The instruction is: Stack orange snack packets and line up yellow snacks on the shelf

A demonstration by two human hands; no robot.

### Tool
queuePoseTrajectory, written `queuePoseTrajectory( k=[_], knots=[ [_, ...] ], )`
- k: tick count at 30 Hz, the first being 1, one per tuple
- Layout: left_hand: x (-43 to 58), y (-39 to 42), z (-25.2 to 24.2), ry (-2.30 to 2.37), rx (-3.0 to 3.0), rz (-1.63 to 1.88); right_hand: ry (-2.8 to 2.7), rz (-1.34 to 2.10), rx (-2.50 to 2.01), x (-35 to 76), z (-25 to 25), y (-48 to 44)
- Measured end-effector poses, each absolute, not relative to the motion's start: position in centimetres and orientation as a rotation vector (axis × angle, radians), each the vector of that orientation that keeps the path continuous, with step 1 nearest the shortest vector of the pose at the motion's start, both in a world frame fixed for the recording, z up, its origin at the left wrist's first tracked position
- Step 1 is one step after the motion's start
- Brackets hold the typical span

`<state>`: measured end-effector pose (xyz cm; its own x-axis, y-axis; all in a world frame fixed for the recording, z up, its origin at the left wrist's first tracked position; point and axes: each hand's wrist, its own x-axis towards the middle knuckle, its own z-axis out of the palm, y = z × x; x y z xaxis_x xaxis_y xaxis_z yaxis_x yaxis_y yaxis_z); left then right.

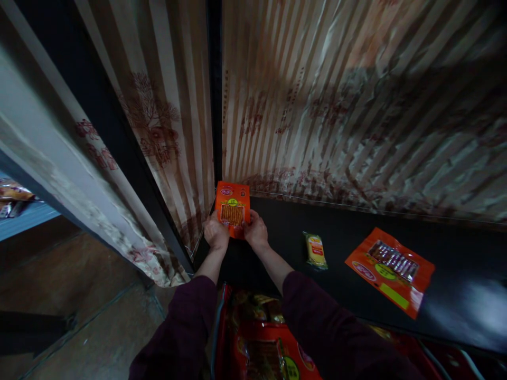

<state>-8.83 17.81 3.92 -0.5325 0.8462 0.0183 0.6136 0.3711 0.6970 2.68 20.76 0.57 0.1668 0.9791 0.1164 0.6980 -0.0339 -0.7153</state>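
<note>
An orange snack packet (233, 203) with a clear window stands near the back left corner of the black shelf (277, 216). My left hand (216, 231) grips its lower left edge, and my right hand (255, 230) grips the lower right edge. Through the window, brown stick-like pieces show. Farther right on the shelf lies a small yellow wrapped snack (316, 250), apart from both hands. Beyond that, a second orange packet (390, 270) lies flat and turned at an angle.
Below the shelf's front edge, a red basket (222, 311) holds several packets, including a large orange-red one (273, 351). A patterned curtain (277, 105) hangs behind the shelf. Dark metal posts (216, 95) frame the left corner. At far left, another shelf (27, 221) carries packaged goods.
</note>
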Motion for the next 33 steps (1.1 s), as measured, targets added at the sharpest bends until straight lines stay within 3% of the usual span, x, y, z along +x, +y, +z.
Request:
queuePoseTrajectory(
  k=[7,13,19,29,33],
  knots=[
    [-8.4,17.0,3.3,2.485,1.673,0.885,-1.739,0.350,-1.899,2.6,2.5,19.6],
    [-7.9,18.1,2.6,2.313,1.994,0.852,-2.047,0.158,-1.755,1.4,4.0,21.2],
    [-8.1,18.4,0.7,2.161,2.048,0.654,-2.351,0.189,-1.703,0.9,4.0,25.4],
    [-7.9,18.3,0.2,2.156,2.031,0.707,-2.387,0.405,-1.855,0.8,2.4,27.6],
    [-7.8,18.2,-0.5,2.179,2.077,0.764,-2.289,0.276,-1.715,0.8,3.0,26.3]
  ],
)
